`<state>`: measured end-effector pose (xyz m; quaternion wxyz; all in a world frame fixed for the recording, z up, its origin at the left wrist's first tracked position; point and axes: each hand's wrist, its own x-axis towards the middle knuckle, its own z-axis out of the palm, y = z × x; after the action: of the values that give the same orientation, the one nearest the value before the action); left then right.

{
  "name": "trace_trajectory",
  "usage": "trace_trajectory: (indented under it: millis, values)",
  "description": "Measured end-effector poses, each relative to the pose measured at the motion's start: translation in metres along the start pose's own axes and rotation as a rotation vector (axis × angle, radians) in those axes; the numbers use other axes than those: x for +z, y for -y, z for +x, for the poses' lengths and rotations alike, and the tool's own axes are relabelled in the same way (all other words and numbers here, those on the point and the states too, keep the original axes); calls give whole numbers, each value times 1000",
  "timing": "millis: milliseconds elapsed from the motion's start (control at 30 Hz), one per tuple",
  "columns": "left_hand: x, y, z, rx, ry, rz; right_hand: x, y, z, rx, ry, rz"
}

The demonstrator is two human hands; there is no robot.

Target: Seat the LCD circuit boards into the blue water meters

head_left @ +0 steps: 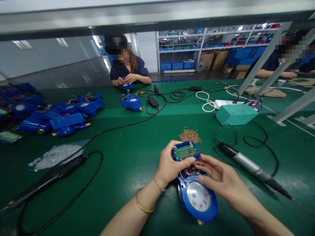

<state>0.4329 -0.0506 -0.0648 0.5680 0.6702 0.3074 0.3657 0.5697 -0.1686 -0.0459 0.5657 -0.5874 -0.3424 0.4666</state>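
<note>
A blue water meter (183,196) lies on the green workbench before me, its round dial facing up. Above the dial, my left hand (167,165) grips an open blue display housing (199,156) between thumb and fingers. Inside the housing sits a green circuit board with a lit-up LCD (187,152). Coloured wires (190,170) run between housing and meter, partly hidden by my fingers. My right hand (222,178) is curled at the meter's upper right side, thumb near the dial and fingertips by the wires and the housing's lower corner.
Small brass screws (190,135) lie piled behind the housing. Electric screwdrivers rest at right (251,165) and left (46,178), with trailing cables. A bag of small clear parts (61,155), several blue meters (83,106) and a teal box (236,114) surround the work. A co-worker (130,70) sits opposite.
</note>
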Motion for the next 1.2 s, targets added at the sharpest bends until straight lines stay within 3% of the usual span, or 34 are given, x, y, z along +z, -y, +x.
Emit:
trace_trajectory:
  millis: [133, 233, 500, 633, 867, 967, 1100, 1200]
  values:
    - [2, -1, 1, -43, -9, -58, 15, -16, -2, -264, -109, -409]
    - [3, -4, 2, -56, -5, -62, 23, -17, -2, -326, -163, -489]
    - [2, -5, -2, -53, 43, -92, 17, -15, 14, -114, -127, -411]
    - [3, 2, -4, -45, 36, -133, 8, -27, 19, -132, -40, -478]
    - [1, 14, -10, -29, 39, -246, -4, -45, 29, -511, -67, -706]
    - [-4, 19, -12, -5, 46, -252, -4, -48, 35, -449, -50, -648]
    - [-9, 14, -13, 123, 43, -32, 2, -40, 33, -249, 42, -373]
    - [-9, 8, -15, 193, 92, 72, 6, -31, 27, -171, 29, -229]
